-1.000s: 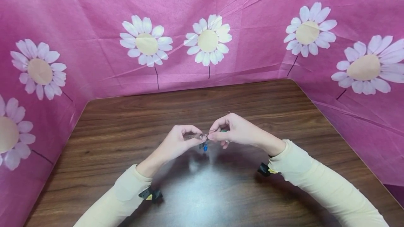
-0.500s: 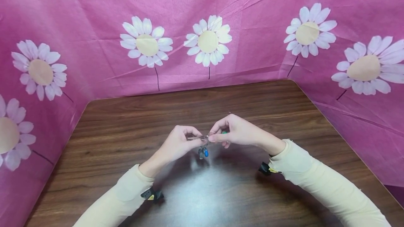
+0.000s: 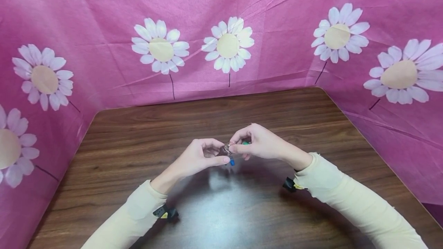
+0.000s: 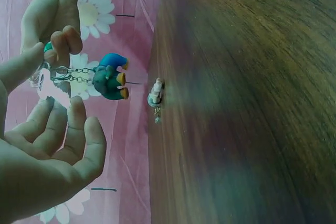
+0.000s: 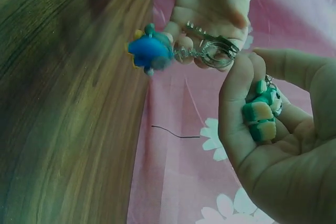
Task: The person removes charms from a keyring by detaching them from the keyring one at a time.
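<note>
My right hand [image 3: 259,143] pinches a metal key ring [image 5: 218,56] between thumb and index finger. A green figurine keychain [image 5: 261,119] hangs inside that hand's curl. From the ring, on a short chain, dangles a blue and grey-green figurine [image 4: 111,77] with yellow-orange feet. Facing it, my left hand [image 3: 195,158] has its thumb raised apart from loosely bent fingers. A key [image 5: 212,38] on the ring lies against those fingers; it shines white in the left wrist view. How the ring's coils pass through each other is too small to tell.
On the wooden table [image 3: 138,145], a small whitish figurine keychain [image 4: 156,93] lies behind the hands; my right hand mostly hides it in the head view. A pink cloth [image 3: 277,53] with white daisies encloses the table's back and sides.
My left thumb has come away from the fingers and dropped lower, while the key has turned between the hands. The blue figurine has swung slightly right. My right hand has barely moved.
</note>
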`<move>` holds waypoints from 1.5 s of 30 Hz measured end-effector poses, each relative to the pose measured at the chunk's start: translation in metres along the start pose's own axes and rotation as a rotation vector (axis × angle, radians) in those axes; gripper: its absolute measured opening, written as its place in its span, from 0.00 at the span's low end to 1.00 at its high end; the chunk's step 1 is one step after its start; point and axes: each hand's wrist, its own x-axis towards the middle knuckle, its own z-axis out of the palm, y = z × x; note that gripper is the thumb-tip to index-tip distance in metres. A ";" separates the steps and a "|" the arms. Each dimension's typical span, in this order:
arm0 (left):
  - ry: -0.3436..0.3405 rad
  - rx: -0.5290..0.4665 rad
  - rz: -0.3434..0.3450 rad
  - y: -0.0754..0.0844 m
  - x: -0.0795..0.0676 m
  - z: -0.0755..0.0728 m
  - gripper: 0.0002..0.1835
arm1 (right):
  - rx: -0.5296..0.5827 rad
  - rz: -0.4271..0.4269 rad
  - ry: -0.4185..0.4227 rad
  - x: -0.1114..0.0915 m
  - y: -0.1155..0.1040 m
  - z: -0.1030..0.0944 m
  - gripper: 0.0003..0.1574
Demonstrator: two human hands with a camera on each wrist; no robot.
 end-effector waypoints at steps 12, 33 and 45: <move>-0.010 -0.030 0.006 0.001 -0.002 0.001 0.10 | 0.116 0.036 0.051 0.000 0.003 0.002 0.08; 0.058 -0.033 0.162 -0.008 0.000 0.006 0.09 | 0.233 -0.009 0.043 -0.001 0.002 0.006 0.11; 0.166 0.108 0.253 -0.002 -0.003 0.005 0.05 | 0.241 0.024 0.062 -0.001 0.002 0.007 0.11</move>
